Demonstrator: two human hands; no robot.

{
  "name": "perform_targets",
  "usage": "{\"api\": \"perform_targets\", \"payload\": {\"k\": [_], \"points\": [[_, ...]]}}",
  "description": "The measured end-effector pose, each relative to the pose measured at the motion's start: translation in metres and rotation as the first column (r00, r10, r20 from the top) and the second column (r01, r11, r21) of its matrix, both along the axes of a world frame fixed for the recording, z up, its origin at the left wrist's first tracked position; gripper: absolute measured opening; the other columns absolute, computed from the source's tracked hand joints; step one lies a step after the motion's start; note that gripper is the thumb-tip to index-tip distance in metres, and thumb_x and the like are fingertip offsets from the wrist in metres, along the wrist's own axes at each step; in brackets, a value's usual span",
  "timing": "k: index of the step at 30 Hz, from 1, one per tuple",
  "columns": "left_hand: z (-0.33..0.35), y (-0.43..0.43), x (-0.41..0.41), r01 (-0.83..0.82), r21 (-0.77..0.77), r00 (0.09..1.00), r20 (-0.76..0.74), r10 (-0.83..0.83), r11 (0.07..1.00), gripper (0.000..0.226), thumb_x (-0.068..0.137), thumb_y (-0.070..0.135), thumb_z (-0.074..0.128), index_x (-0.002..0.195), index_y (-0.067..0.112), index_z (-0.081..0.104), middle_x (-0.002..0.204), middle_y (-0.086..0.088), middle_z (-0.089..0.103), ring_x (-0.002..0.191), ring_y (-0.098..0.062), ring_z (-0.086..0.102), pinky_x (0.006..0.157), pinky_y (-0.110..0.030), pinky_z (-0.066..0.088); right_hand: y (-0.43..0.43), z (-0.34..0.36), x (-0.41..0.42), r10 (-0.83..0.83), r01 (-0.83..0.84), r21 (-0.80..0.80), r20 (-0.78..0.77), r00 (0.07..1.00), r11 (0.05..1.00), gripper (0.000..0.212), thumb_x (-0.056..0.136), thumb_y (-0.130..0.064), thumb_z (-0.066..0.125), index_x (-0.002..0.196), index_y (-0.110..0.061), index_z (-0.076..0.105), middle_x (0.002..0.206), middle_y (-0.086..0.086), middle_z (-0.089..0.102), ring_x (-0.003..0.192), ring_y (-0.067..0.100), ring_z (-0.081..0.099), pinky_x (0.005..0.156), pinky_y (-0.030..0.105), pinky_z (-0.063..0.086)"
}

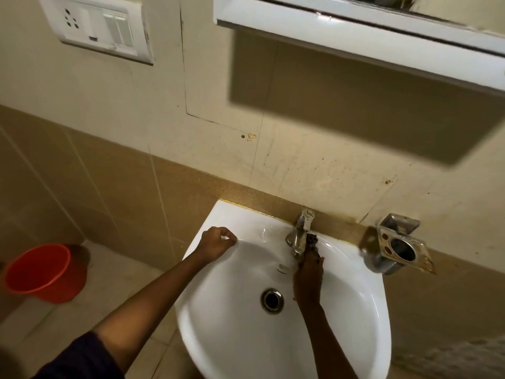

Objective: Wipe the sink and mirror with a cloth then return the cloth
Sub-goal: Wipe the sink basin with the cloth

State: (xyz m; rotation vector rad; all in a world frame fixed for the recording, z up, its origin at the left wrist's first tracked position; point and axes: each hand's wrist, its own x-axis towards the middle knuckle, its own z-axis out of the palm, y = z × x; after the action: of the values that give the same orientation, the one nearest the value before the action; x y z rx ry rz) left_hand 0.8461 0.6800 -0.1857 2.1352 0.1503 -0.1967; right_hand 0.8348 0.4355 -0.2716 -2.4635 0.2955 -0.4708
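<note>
Cloth [312, 240]: dark, bunched, pressed against the right side of the tap at the back of the basin; only a small part shows above the fingers.
Right hand [308, 280]: closed around the cloth, reaching over the bowl to the tap base.
Left hand [217, 242]: fingers curled, holding nothing, knuckles resting on the left rim of the sink [226, 332] as a brace.
Tap [299, 232]: metal, worn, lever on top; no water seen running.
Stage, as judged: sink wiping under way around the tap; mirror not yet reached.
Mirror cabinet [355, 31]: white frame overhead, projecting from the wall; glass barely in view.
Risk, lever: rubbing upward with the cloth could knock the lever and start water, soaking the cloth.
Risk, snag: bunched cloth may catch behind the tap and pull free of the grip.
Risk, holder: the metal soap and tumbler holder [399, 244] sits just right of the basin; a wide sweep could strike its edge.
Risk, head: straightening up under the cabinet could mean a bump.
Bucket [41, 272]: orange, on the floor, well to the left.
</note>
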Motion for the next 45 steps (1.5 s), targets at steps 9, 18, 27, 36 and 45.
{"api": "perform_targets", "payload": {"k": [9,18,27,36,45], "points": [[0.002,0.006,0.005,-0.099,-0.031,0.987,0.120,0.103,0.995,0.046,0.084,0.014,0.063,0.125,0.005,0.045,0.134,-0.014,0.046,0.122,-0.029,0.045,0.101,-0.038,0.039,0.047,-0.019,-0.015,-0.010,0.010,-0.003,0.015,1.000,1.000,0.034,0.091,-0.004,0.051,0.125,-0.002,0.050,0.120,0.023,0.055,0.108,0.041,0.056,0.089,0.050,0.052],[0.006,0.007,0.012,-0.124,-0.076,0.984,0.117,0.133,0.989,0.050,0.092,0.023,0.052,0.137,0.010,0.033,0.146,-0.012,0.035,0.131,-0.029,0.038,0.107,-0.037,0.033,0.087,0.012,0.037,0.055,-0.054,-0.037,0.031,0.998,0.998,0.026,0.084,0.000,0.059,0.110,0.001,0.059,0.108,0.023,0.067,0.105,0.042,0.062,0.087,0.054,0.054],[0.010,0.038,0.010,-0.146,-0.149,0.982,0.099,0.162,0.978,0.048,0.095,0.027,0.045,0.139,0.010,0.032,0.146,-0.011,0.038,0.131,-0.027,0.040,0.101,-0.030,0.033,0.179,0.022,0.059,0.230,-0.230,0.087,0.015,0.973,0.969,0.036,0.094,-0.014,0.046,0.129,-0.006,0.048,0.131,0.016,0.055,0.122,0.030,0.049,0.105,0.041,0.042],[0.009,0.050,0.003,-0.187,-0.113,0.981,0.038,0.192,0.976,0.048,0.094,0.022,0.047,0.137,0.008,0.034,0.143,-0.015,0.040,0.128,-0.031,0.042,0.101,-0.036,0.036,0.222,0.019,-0.060,0.721,-0.643,0.373,-0.110,0.685,0.668,0.042,0.094,-0.020,0.042,0.134,-0.007,0.046,0.145,0.014,0.042,0.133,0.028,0.040,0.114,0.046,0.028],[-0.051,0.042,-0.012,0.123,0.285,0.989,0.042,-0.140,0.951,0.056,0.097,0.017,0.038,0.146,0.005,0.014,0.157,-0.016,0.010,0.146,-0.027,0.008,0.117,-0.040,0.004,0.114,0.035,-0.168,0.880,-0.715,0.512,-0.277,0.387,0.476,0.046,0.096,-0.026,0.051,0.140,-0.017,0.041,0.149,-0.003,0.031,0.139,0.000,0.023,0.115,0.021,0.026]]}}
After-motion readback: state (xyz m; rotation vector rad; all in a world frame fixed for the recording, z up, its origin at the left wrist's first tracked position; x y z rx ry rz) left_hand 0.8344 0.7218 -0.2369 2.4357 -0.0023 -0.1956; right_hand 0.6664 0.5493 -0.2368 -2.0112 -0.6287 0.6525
